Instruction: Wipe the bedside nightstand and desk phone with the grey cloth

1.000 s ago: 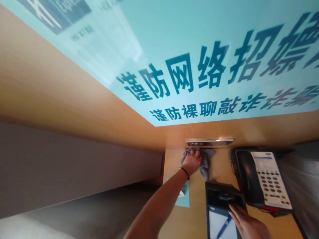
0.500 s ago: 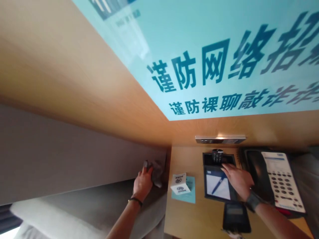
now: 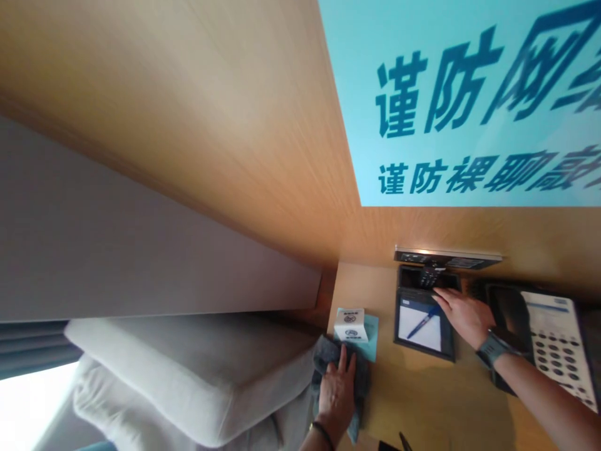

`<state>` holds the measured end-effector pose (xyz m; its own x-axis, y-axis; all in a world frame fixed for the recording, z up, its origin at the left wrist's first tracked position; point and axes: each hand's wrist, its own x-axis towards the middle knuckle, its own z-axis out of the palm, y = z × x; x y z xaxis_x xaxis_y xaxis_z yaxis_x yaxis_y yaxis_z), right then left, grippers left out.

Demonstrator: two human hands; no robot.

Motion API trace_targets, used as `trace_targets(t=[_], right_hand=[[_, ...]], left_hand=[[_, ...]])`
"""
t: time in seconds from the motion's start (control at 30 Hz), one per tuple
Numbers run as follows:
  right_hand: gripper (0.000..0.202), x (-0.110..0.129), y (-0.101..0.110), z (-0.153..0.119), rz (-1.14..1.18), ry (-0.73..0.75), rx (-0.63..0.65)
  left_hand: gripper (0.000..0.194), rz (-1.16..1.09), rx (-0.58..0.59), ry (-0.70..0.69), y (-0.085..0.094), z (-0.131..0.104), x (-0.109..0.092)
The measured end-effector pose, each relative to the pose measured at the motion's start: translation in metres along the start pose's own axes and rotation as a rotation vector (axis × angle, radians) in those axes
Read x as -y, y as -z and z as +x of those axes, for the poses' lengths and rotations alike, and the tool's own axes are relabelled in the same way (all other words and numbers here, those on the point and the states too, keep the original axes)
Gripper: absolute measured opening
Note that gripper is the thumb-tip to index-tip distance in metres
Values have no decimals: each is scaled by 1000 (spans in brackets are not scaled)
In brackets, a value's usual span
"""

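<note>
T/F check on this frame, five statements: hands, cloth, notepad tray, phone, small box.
1. The left hand presses a grey cloth flat on the wooden table. True.
2. The right hand holds the telephone handset. False: it rests on the black notepad tray, and the handset lies in its cradle.
3. A blue pen lies on the white notepad. True.
4. The small white box stands on the pillow. False: it stands on a teal card on the table.
5. The right wrist wears a dark band. True.
</note>
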<state>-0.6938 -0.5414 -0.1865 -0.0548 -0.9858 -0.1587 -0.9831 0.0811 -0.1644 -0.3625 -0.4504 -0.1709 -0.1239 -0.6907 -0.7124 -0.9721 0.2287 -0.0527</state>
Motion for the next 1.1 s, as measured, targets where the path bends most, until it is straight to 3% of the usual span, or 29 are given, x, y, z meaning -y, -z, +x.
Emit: trace_targets(t=[0.23, 0.4, 0.5, 0.9, 1.1], right_hand=[[34, -4, -1, 4, 5, 13, -15], [34, -6, -8, 4, 25, -2, -57], [34, -7, -12, 4, 45, 18, -75], [35, -18, -31, 4, 80, 47, -131], [36, -17, -23, 2, 20, 23, -72]], left_hand=[[71, 64, -193, -51, 37, 51, 5], [69, 93, -200, -31, 72, 77, -1], [69, 92, -198, -24, 85, 83, -1], [65, 88, -204, -62, 94, 94, 1], [68, 18, -215, -24, 94, 93, -4]])
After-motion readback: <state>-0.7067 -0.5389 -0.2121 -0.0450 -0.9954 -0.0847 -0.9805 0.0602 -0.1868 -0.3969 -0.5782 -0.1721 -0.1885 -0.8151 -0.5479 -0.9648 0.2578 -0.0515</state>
